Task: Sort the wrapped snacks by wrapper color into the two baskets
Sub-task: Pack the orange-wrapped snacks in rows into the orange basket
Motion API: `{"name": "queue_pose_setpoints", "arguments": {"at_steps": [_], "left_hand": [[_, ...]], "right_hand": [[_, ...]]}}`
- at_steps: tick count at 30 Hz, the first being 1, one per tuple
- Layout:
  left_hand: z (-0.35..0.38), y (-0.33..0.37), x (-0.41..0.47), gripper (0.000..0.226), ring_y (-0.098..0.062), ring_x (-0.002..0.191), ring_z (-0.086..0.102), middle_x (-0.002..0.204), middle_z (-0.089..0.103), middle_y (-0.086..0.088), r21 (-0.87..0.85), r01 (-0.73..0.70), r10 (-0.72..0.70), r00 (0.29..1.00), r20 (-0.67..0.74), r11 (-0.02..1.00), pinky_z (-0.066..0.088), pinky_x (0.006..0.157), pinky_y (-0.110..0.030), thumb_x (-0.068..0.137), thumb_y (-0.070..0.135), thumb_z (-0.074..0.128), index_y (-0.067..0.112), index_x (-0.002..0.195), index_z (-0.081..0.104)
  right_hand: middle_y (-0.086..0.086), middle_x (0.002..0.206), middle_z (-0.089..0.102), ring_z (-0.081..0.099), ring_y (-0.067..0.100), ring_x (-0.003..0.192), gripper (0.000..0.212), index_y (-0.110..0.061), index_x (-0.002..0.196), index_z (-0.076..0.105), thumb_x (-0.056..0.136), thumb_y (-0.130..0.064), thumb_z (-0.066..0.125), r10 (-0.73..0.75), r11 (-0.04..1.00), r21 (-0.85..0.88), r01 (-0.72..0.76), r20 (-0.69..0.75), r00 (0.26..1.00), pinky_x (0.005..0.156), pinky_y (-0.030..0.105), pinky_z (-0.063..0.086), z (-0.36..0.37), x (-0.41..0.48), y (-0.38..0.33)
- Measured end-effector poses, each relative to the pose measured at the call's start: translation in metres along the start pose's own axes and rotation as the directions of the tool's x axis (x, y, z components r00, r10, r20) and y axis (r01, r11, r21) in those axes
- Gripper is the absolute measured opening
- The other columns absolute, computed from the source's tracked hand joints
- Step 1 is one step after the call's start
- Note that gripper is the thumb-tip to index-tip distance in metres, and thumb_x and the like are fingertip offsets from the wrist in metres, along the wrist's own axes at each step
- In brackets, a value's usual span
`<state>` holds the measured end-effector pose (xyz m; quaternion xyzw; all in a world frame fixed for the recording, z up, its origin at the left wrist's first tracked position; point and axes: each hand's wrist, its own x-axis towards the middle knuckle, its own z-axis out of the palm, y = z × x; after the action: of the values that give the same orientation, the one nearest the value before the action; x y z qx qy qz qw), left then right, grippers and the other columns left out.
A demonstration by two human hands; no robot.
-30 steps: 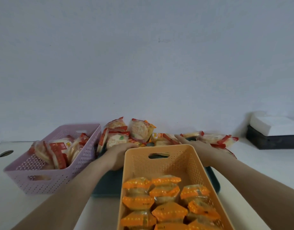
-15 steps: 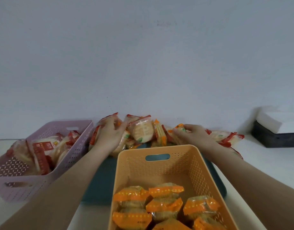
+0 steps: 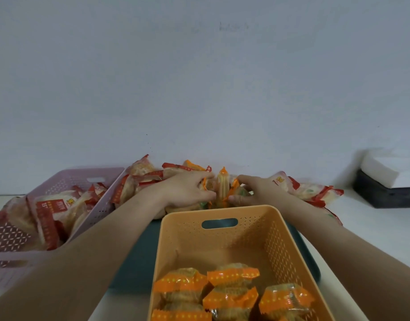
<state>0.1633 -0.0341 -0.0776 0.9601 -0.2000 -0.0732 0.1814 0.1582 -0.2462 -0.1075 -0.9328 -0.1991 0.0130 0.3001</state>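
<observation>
Biggest worry here: the heap of red-wrapped snack packets [image 3: 141, 181] is jammed right up against the left hand [image 3: 187, 188]. If that hand lifts without a clean grab, a red one could easily ride along and end up in the perforated orange plastic basket [image 3: 280, 246]. So far that basket only shows orange-wrapped snacks [image 3: 231, 295] at its near end. The film wrappers also look slick and crinkly, so a packet pinched only by its edge could slip out. It would then drop onto the dark teal tray [image 3: 134, 262] or back into the heap.

As for where things are, the upright orange-wrapped snack packet [image 3: 223, 187] stands on edge in the middle of the frame, just past the far rim of the orange basket. It's squeezed between both hands. The left hand comes in from the left with fingers and thumb curled onto it. The right hand [image 3: 257, 189] does the same from the right, so the hands are nearly together with just the packet between them. There are orange wrapper edges poking out under each set of fingers, and I can't tell if each hand has an extra packet too.

The lilac perforated plastic basket [image 3: 60, 185] with the red ones sits at centre left. More red packets [image 3: 310, 191] are right of the right hand.
</observation>
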Motion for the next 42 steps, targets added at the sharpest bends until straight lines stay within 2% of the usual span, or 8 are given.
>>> {"name": "queue_pose_setpoints", "arguments": {"at_steps": [5,8,11,16,19,23,29,42], "left_hand": [[0.01,0.009,0.002,0.081,-0.006,0.06,0.048,0.107,0.066,-0.011,0.302,-0.091,0.057,0.991,0.118,0.949,0.035,0.051,-0.014,0.096,0.032,0.055,0.033,0.156,0.0],[0.017,0.006,0.011,0.082,-0.013,0.073,0.052,0.129,0.061,-0.012,0.314,-0.105,0.071,0.99,0.119,0.944,0.041,0.066,-0.021,0.095,0.037,0.057,0.03,0.156,0.003],[0.019,-0.001,0.019,0.081,-0.02,0.121,0.054,0.144,0.052,-0.002,0.045,-0.037,0.036,0.999,0.029,0.998,0.044,0.095,-0.028,0.085,0.044,0.07,0.029,0.151,0.027],[0.018,-0.016,0.02,0.07,-0.018,0.126,0.05,0.136,0.055,0.002,-0.251,0.035,-0.033,0.999,0.011,0.967,0.042,0.092,-0.027,0.074,0.042,0.081,0.037,0.136,0.049],[0.008,-0.016,0.015,0.065,-0.018,0.115,0.055,0.128,0.06,-0.002,-0.348,0.024,-0.046,0.997,-0.056,0.937,0.041,0.079,-0.02,0.073,0.043,0.081,0.042,0.131,0.054],[-0.027,0.002,-0.005,0.071,-0.02,0.122,0.056,0.126,0.064,0.003,-0.489,-0.075,-0.009,0.986,-0.167,0.869,0.044,0.106,-0.044,0.062,0.048,0.086,0.045,0.128,0.058],[-0.067,0.046,-0.055,0.053,-0.027,0.096,0.07,0.107,0.071,-0.019,-0.491,-0.269,0.116,0.941,-0.319,0.829,0.054,0.093,-0.042,0.066,0.045,0.085,0.043,0.113,0.06],[-0.009,0.064,-0.122,0.054,0.001,0.094,0.063,0.104,0.071,0.008,-0.079,-0.199,0.169,0.944,-0.283,0.977,0.042,0.081,-0.011,0.082,0.034,0.073,0.048,0.125,0.044]], "right_hand": [[0.003,0.119,0.067,0.062,0.022,0.106,0.049,-0.023,0.125,0.057,0.09,-0.057,0.054,0.088,0.924,-0.369,-0.097,-0.041,0.995,0.084,0.035,0.051,0.0,0.003,-0.005],[0.002,0.127,0.063,0.059,0.022,0.113,0.054,-0.023,0.13,0.056,0.091,-0.059,0.048,0.116,0.9,-0.429,-0.076,0.067,0.991,0.087,0.031,0.047,0.001,0.006,-0.007],[0.0,0.122,0.066,0.062,0.014,0.109,0.038,-0.024,0.122,0.062,0.091,-0.046,0.058,0.112,0.994,-0.021,-0.111,0.039,0.993,0.088,0.025,0.046,0.004,0.003,-0.01],[-0.008,0.086,0.06,0.06,-0.002,0.063,0.02,-0.021,0.109,0.054,0.094,-0.034,0.058,0.247,0.789,0.559,-0.254,0.09,0.965,0.041,0.006,0.042,0.0,-0.003,-0.009],[0.004,0.096,0.065,0.066,0.015,0.079,0.042,-0.006,0.122,0.053,0.092,-0.035,0.061,0.259,0.637,0.727,-0.255,0.11,0.96,0.051,0.017,0.053,-0.01,-0.004,-0.022],[0.018,0.114,0.069,0.071,0.034,0.097,0.051,-0.004,0.128,0.051,0.088,-0.031,0.066,0.194,0.496,0.86,-0.117,0.021,0.981,0.078,0.05,0.059,-0.029,-0.005,-0.041],[0.011,0.108,0.072,0.07,0.018,0.088,0.052,-0.004,0.123,0.061,0.092,-0.046,0.05,-0.023,0.438,0.898,0.036,-0.029,0.999,0.066,0.027,0.056,-0.065,-0.034,-0.075],[0.012,0.113,0.067,0.069,0.027,0.1,0.071,-0.032,0.13,0.044,0.072,-0.022,0.083,-0.062,0.764,0.626,0.156,-0.169,0.984,0.087,0.038,0.058,-0.029,-0.113,-0.087]]}}
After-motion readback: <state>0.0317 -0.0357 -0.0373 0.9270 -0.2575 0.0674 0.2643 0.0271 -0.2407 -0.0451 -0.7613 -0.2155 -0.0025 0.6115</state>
